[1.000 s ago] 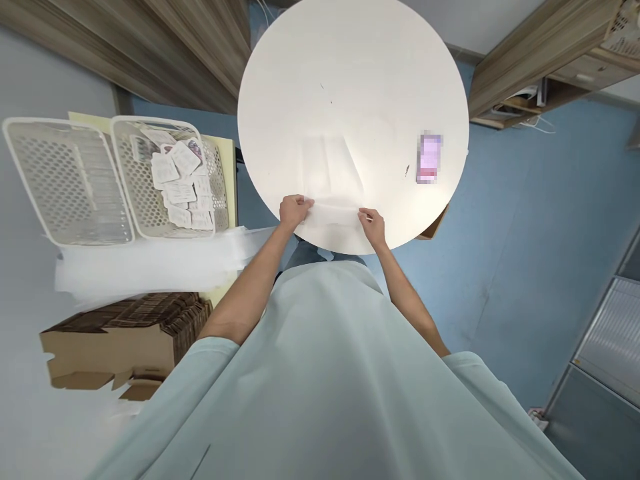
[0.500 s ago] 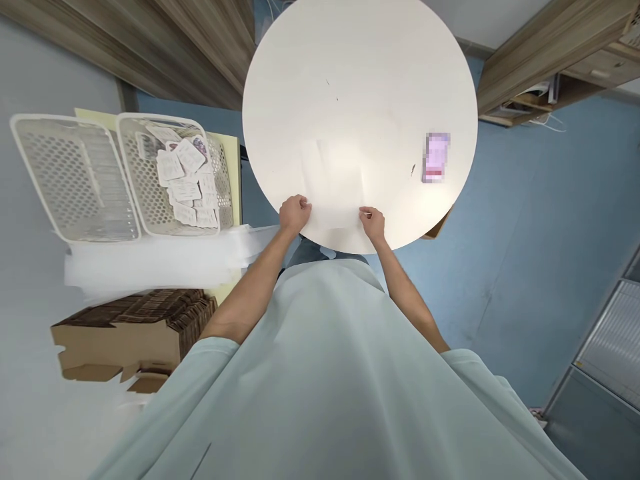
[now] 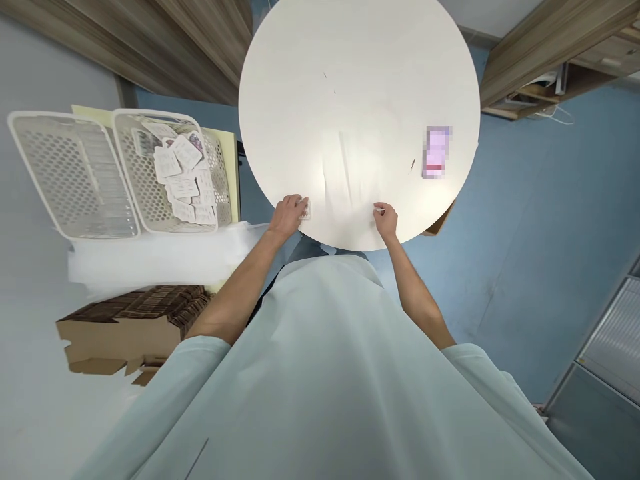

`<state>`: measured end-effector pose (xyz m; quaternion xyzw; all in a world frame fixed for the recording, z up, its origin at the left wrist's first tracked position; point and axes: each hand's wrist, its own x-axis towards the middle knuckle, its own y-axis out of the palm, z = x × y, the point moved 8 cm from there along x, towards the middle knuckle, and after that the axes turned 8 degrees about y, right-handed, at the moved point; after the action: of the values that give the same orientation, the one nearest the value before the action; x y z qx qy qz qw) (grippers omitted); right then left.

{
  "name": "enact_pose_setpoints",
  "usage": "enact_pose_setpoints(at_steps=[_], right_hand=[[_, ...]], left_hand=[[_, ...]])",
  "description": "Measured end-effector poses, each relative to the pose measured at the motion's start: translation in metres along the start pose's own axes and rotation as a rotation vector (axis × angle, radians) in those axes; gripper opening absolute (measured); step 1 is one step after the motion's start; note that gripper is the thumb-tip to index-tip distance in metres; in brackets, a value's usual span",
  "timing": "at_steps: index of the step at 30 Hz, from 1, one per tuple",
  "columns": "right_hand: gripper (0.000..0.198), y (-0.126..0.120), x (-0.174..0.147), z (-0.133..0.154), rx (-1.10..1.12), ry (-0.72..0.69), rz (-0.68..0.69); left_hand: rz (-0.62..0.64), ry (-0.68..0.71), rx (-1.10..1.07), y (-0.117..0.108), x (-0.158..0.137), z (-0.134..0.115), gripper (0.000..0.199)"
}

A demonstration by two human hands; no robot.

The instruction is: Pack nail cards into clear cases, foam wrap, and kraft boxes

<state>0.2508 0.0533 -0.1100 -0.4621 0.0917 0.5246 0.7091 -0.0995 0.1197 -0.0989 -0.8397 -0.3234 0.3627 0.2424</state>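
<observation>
A thin, whitish translucent sheet, perhaps a flat bag, lies creased on the round white table near its front edge. At the sheet's right side, my right hand is closed in a pinch on its edge. To the left of the sheet, my left hand is closed, with its fingertips on a small pale packet with a patterned surface. My fingers partly cover this packet, so its contents cannot be made out.
A pixelated phone-like object lies on the table's right. To the left stand a white perforated basket of packets, an emptier basket, a stack of white sheets and flattened brown cardboard boxes.
My left hand has let go of the sheet and shifted slightly left; a small packet now shows at its fingertips. My right hand has moved right, and the sheet has shifted right with it.
</observation>
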Motion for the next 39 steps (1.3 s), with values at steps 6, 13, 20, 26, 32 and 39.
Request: enact_pose_setpoints(at_steps=[6,13,20,26,32,39], right_hand=[[0.050,0.000,-0.006,-0.005,-0.020,-0.015,-0.037],[0.048,0.001,-0.010,-0.020,0.013,0.066,-0.062],[0.022,-0.002,-0.006,-0.022,-0.053,0.075,-0.030],[0.020,-0.006,-0.005,-0.021,-0.077,0.071,-0.009],[0.013,-0.008,-0.007,-0.016,-0.072,0.046,0.001],[0.012,-0.010,-0.018,0.000,-0.071,-0.002,0.006]], left_hand=[[-0.079,0.064,0.111,0.000,0.009,-0.026,0.075],[-0.053,0.205,0.120,0.027,0.053,-0.083,0.075],[0.018,0.215,0.153,0.057,0.076,-0.099,0.076],[0.028,0.169,0.165,0.071,0.080,-0.099,0.063],[-0.014,0.140,0.147,0.073,0.080,-0.098,0.064],[-0.013,0.140,0.083,0.078,0.085,-0.096,0.072]])
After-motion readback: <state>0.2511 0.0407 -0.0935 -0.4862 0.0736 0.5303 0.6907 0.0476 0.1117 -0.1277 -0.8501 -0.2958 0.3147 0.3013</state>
